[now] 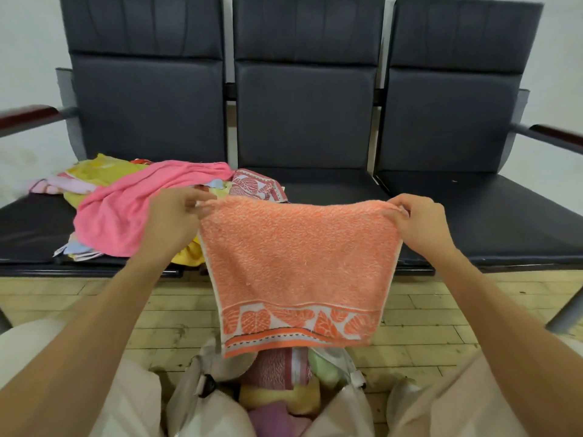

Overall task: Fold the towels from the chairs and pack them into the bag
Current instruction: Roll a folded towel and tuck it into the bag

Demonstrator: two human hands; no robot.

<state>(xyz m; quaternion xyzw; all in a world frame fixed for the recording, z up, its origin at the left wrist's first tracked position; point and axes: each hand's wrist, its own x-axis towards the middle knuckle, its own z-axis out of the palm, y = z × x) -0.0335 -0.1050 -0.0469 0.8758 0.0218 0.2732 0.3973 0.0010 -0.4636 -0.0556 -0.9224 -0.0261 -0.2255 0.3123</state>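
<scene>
An orange towel (pixel 299 266) with a leaf-pattern border hangs in the air in front of the chairs. My left hand (pixel 173 219) pinches its upper left corner and my right hand (pixel 419 220) pinches its upper right corner. Below it, between my knees, an open pale bag (pixel 192 402) holds several folded towels (pixel 277 389) in red-white, green, yellow and purple. A loose pile of towels lies on the left seat, with a pink towel (pixel 132 209) on top, a yellow one (pixel 101 170) behind and a red-patterned one (pixel 255 186) at its right.
Three dark padded chairs (pixel 303 121) stand joined in a row against a white wall, with wooden armrests (pixel 28 116) at both ends. The floor (pixel 426 335) is pale wood planks. My knees in light trousers frame the bag.
</scene>
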